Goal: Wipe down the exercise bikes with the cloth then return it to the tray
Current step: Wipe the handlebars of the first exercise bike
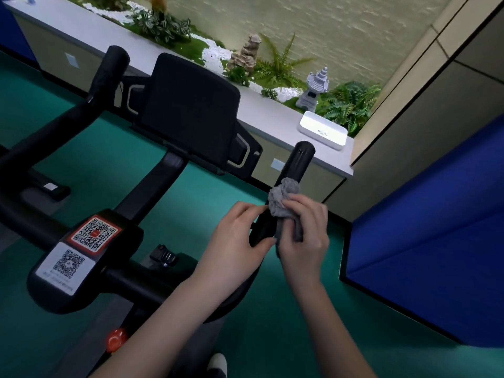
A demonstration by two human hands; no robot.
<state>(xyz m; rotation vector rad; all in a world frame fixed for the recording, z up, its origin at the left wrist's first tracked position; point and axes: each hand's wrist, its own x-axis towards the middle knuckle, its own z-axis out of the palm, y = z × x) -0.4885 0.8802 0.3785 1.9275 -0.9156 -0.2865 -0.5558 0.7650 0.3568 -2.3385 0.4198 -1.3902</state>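
Observation:
A black exercise bike (81, 263) fills the left and middle of the head view, with a dark console screen (191, 105) and two upright handlebar grips. My right hand (305, 238) holds a grey cloth (283, 199) wrapped against the right grip (298, 162). My left hand (240, 236) grips the same bar just below the cloth, thumb and fingers curled around it. A white tray (323, 129) sits on the grey ledge beyond the bike, to the upper right.
The grey ledge (152, 53) runs along a planter with ferns, white pebbles and a small stone lantern (313, 88). A blue padded panel (425, 241) stands close on the right. Green floor (272, 336) surrounds the bike. A red knob (117, 339) sits low on the frame.

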